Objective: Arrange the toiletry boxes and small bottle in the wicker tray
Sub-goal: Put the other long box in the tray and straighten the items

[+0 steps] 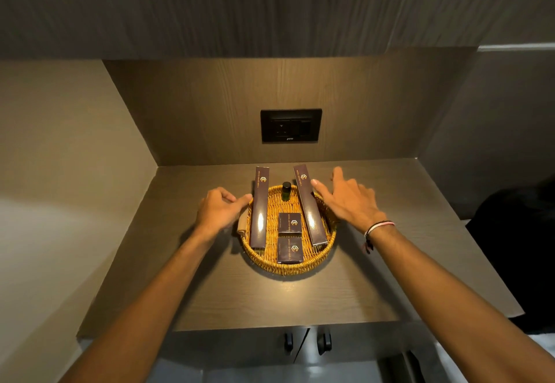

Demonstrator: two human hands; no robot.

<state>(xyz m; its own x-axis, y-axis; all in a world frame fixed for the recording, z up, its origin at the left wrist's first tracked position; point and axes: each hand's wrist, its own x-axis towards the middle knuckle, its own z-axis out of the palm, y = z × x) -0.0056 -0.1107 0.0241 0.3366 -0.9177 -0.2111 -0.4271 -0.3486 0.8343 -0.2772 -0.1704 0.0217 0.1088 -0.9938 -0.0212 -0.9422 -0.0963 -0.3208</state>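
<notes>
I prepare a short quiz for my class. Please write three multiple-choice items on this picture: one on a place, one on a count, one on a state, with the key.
1. Where does the small bottle stand in the wicker tray?
A. at the far side
B. at the near rim
C. outside it

2. How many dark boxes are in the tray?
A. two
B. four
C. six

3. What does the right hand hold?
A. the bottle
B. a box
C. nothing

Key: 1 A, it stands between the far ends of the long boxes; 2 B, two long, two small; 3 C, its fingers are spread open.
</notes>
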